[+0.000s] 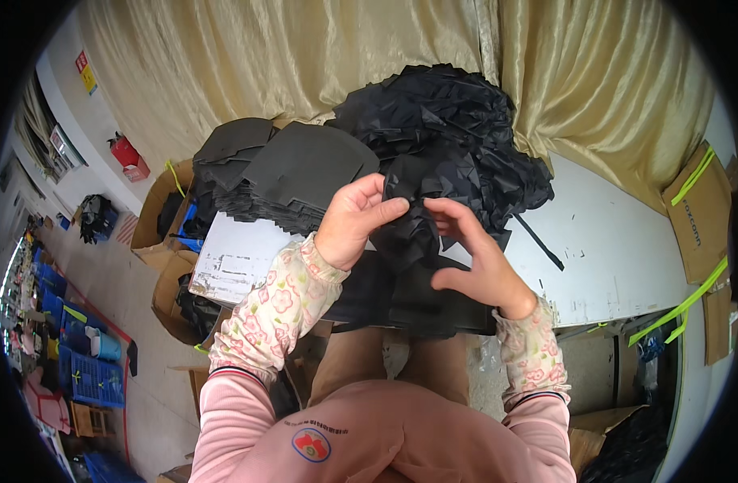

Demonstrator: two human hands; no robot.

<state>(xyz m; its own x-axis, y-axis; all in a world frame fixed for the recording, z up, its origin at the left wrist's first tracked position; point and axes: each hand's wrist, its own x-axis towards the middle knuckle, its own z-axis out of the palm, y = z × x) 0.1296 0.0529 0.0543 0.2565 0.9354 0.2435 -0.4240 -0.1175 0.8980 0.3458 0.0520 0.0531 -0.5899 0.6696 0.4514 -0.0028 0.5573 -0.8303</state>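
Observation:
Thin black fabric (409,233) hangs from my left hand (351,221), whose thumb and fingers are pinched on its upper edge. My right hand (488,270) is open, thumb spread well away from the fingers. Its fingertips are at the fabric's right edge; whether they touch it I cannot tell. Below the hands, flat dark pieces (441,302) lie at the table's front edge. Behind them rises a big heap of crumpled black fabric pieces (441,113). To the left of the heap sit stacks of dark grey cut panels (308,165).
The white table (594,274) has a loose black strip (539,241) on its right part. Gold curtains (304,56) hang behind. Open cardboard boxes (161,213) stand at the left, and another carton (695,217) is at the right. Blue crates (95,378) line the floor further left.

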